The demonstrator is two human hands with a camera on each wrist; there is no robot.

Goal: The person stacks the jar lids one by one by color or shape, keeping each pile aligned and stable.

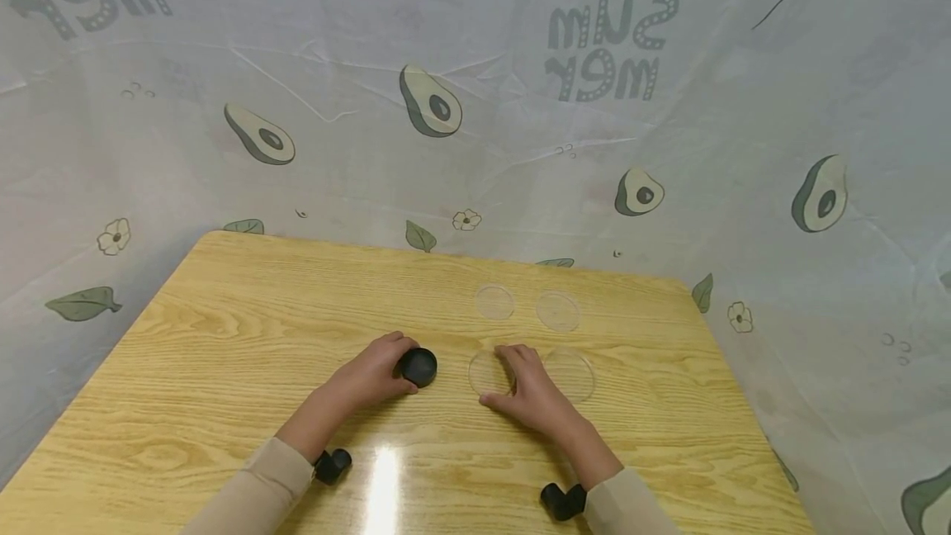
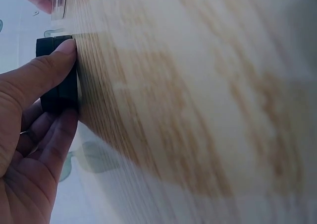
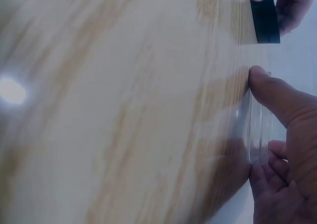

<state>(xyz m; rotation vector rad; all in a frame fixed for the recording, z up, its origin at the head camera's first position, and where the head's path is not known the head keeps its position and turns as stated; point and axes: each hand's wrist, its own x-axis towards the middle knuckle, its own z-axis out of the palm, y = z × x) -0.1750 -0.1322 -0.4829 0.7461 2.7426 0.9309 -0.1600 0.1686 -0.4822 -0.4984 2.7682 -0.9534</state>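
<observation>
Left hand (image 1: 377, 371): you hold the black puck (image 1: 418, 367).
Right hand (image 1: 535, 391): you grip a clear dish (image 1: 486, 371), right of the puck.

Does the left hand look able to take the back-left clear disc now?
Probably not yet: the left hand holds the black puck, though bare tabletop seems to leave the way to the clear disc free.

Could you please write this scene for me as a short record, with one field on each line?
Left hand: grips a black disc by its sides
Right hand: holds a clear dish by its sides
Right of that dish: another clear round piece
Farther back: left clear disc and right clear disc, side by side
Surface: wood-grain table
Backdrop: pale cloth with avocado print
</observation>
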